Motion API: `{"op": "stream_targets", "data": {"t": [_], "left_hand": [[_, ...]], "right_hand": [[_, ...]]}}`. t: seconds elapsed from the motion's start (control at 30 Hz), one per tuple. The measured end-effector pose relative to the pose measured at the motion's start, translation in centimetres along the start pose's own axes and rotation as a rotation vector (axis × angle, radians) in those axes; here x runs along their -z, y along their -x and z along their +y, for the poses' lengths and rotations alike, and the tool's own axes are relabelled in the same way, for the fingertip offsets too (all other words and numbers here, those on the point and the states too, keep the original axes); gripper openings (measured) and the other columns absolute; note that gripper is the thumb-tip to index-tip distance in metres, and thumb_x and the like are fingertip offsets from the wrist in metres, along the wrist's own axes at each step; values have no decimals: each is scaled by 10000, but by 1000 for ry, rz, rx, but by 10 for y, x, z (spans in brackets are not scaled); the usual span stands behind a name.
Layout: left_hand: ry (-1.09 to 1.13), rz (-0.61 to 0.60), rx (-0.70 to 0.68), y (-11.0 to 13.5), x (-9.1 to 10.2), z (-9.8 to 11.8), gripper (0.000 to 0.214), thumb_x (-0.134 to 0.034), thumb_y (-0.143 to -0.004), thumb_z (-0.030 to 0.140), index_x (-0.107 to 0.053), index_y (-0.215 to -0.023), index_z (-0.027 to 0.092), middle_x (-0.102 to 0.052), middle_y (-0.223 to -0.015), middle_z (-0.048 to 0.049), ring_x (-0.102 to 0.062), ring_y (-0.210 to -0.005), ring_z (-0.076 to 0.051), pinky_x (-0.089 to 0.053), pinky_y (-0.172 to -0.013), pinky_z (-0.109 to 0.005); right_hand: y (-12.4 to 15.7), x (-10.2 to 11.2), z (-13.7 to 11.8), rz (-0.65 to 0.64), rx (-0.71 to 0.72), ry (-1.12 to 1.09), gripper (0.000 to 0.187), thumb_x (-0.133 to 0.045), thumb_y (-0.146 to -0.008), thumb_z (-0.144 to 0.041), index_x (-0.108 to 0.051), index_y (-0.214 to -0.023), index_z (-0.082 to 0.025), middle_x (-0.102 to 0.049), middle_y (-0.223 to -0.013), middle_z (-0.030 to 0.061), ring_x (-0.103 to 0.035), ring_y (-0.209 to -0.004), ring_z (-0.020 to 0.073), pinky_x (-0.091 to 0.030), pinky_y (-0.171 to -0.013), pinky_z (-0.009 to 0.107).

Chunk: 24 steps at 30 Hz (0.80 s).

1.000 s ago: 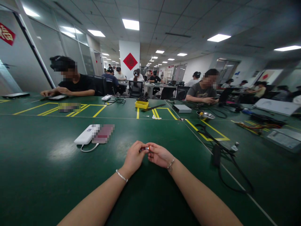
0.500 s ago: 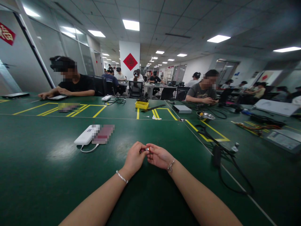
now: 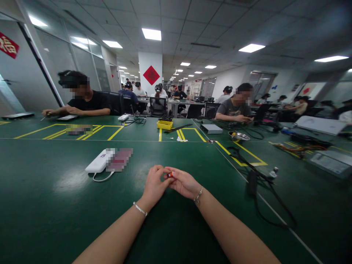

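Note:
Above the green table, my left hand [image 3: 154,184] and my right hand [image 3: 184,184] meet in front of me, fingertips together. Between them is a small orange and dark object [image 3: 169,175] with a bright spot; its kind is too small to make out. The fingers of my right hand are closed around its right side. My left thumb and fingers pinch at its left side and partly hide it.
A white power bank [image 3: 100,160] cabled to a pixelated flat item lies left of my hands. Farther back are a yellow bin [image 3: 165,125], a grey box [image 3: 211,129] and a metal bowl [image 3: 239,136]. Black cables [image 3: 252,183] lie on the right. Two people sit across the table.
Both hands have shifted very slightly left in view, still together on the small object, which now shows more dark face and orange edge. The view has tilted a little.

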<state>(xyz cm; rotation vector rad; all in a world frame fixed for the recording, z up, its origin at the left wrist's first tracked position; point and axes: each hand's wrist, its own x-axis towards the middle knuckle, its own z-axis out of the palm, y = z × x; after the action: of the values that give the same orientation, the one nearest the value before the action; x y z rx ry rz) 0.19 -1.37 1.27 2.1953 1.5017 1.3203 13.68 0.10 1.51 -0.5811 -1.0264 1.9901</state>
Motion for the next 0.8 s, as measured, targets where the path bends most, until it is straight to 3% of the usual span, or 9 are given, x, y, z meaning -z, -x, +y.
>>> {"op": "stream_targets", "data": {"t": [0.07,0.13,0.2,0.3,0.4,0.5,0.57,0.8], "left_hand": [[9,-14,6,1,-2,-2,283,-580,-644,260,-499,-910,209,-497,-922,-19,-449,-897,-169,-364,-803,-317],[0,-25,51,1,-4,-7,306,-522,-693,282,-461,-978,191,-504,-966,-37,-448,-933,-173,-358,-829,-322],[-42,-82,101,1,-5,-14,310,-484,-716,278,-455,-1008,177,-506,-1003,-50,-444,-963,-180,-339,-862,-329],[-125,-191,163,1,-5,-22,325,-477,-710,266,-475,-1017,159,-512,-1038,-68,-440,-997,-197,-321,-886,-332],[-195,-283,137,2,-5,-23,292,-464,-713,269,-511,-985,177,-508,-1073,-63,-411,-1049,-199,-284,-917,-333],[-236,-357,119,4,-4,-21,277,-462,-711,285,-532,-967,205,-479,-1136,-49,-363,-1107,-203,-250,-941,-343],[-245,-389,124,4,-4,-20,287,-455,-715,296,-532,-978,212,-471,-1151,-47,-358,-1115,-205,-248,-942,-351],[-267,-406,96,4,-1,-19,311,-428,-724,301,-522,-1004,203,-464,-1166,-52,-367,-1111,-202,-251,-939,-346]], "right_hand": [[-1,4,-6,104,53,73,269,-507,-721,-244,-507,-977,-160,-593,-830,47,-548,-675,88,-424,-653,243],[1,16,-19,290,98,234,256,-484,-728,-299,-527,-938,-159,-597,-845,60,-554,-669,100,-432,-656,259],[9,34,-37,550,125,545,278,-465,-727,-346,-549,-913,-158,-597,-877,76,-561,-695,124,-434,-679,284],[32,68,-66,1004,114,1226,318,-433,-727,-364,-572,-941,-174,-595,-917,89,-552,-803,187,-415,-717,326],[57,100,-86,1321,-84,1587,370,-367,-749,-367,-541,-1032,-203,-585,-969,98,-542,-849,226,-412,-706,352],[72,125,-90,1410,-311,1618,380,-344,-749,-367,-535,-1047,-229,-592,-964,95,-553,-834,237,-426,-664,351],[76,137,-87,1411,-377,1623,382,-344,-744,-363,-536,-1047,-234,-588,-979,94,-551,-845,242,-428,-662,353],[80,161,-75,1401,-332,1705,383,-305,-759,-316,-513,-1073,-248,-550,-1065,61,-490,-961,235,-381,-781,380]]}}
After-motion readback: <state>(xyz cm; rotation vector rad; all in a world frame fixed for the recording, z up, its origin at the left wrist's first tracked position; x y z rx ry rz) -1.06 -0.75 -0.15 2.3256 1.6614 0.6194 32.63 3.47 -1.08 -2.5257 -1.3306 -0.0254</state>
